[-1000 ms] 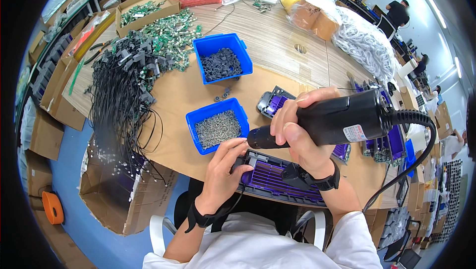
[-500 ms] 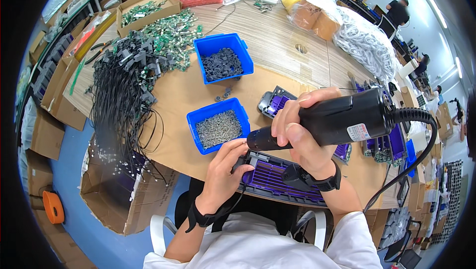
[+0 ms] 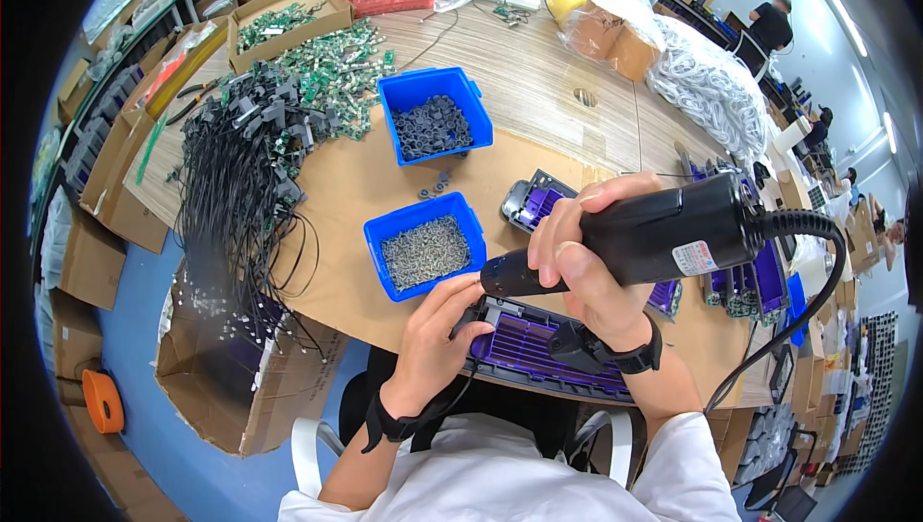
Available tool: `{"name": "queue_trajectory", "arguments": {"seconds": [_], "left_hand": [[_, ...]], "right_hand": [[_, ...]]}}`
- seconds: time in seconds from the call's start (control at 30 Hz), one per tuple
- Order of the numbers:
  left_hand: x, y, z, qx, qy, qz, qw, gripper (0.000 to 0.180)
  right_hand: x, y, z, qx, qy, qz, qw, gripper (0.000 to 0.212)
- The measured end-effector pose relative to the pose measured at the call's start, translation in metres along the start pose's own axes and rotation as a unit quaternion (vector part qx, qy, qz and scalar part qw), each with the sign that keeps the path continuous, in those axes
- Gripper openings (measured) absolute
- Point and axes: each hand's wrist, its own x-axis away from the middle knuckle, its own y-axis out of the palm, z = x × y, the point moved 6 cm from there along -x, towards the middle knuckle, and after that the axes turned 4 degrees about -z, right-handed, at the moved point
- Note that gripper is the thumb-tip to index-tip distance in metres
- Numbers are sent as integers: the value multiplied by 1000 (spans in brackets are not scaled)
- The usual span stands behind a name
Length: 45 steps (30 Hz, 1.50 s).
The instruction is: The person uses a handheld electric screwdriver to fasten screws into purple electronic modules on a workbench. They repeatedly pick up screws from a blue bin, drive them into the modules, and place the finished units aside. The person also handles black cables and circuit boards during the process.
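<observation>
The purple-and-black housing (image 3: 534, 344) lies at the near edge of the table, directly before the person, its ribbed purple inside facing up. The black power driver (image 3: 663, 229) is held above it, lying nearly level, nose to the left over the housing's left end. The right hand (image 3: 591, 253) is wrapped firmly around the driver's body. The left hand (image 3: 433, 335) is at the housing's left end, thumb against it and fingertips beside the driver's nose, with a narrow gap between thumb and fingers; whether it pinches a small part cannot be told. Contact between driver tip and housing is likewise hidden.

Just beyond the left hand stands a blue bin (image 3: 415, 218) of small metal screws (image 3: 426, 253). Farther back, a second blue bin (image 3: 428, 85) contains dark grey parts (image 3: 430, 128); a few loose ones lie between the bins. Another housing (image 3: 536, 200) rests beyond the driver. To the left are heaped black cables (image 3: 221, 176) and green circuit boards (image 3: 336, 65). White coiled cables (image 3: 707, 89) lie at far right.
</observation>
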Motion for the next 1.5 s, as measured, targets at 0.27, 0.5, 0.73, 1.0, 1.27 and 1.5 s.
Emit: {"name": "queue_trajectory", "arguments": {"seconds": [0.27,0.5,0.73,1.0,1.27,1.5], "left_hand": [[-2,-1,7,-26,9,10,1000,38],[-3,-3,7,-11,-12,7,1000,39],[-5,-3,3,-36,-8,-23,999,35],[-8,-4,4,-19,-31,-7,999,33],[-7,-5,6,-19,-20,-8,1000,34],[-7,-5,3,-17,-27,-12,999,35]], "right_hand": [[-1,-3,5,-26,18,18,999,36],[1,-4,1,-23,30,26,999,35],[4,9,-9,41,52,-19,998,35],[8,22,-1,56,97,-29,993,31],[13,24,6,51,101,-42,993,32],[14,24,9,58,99,-41,993,31]]}}
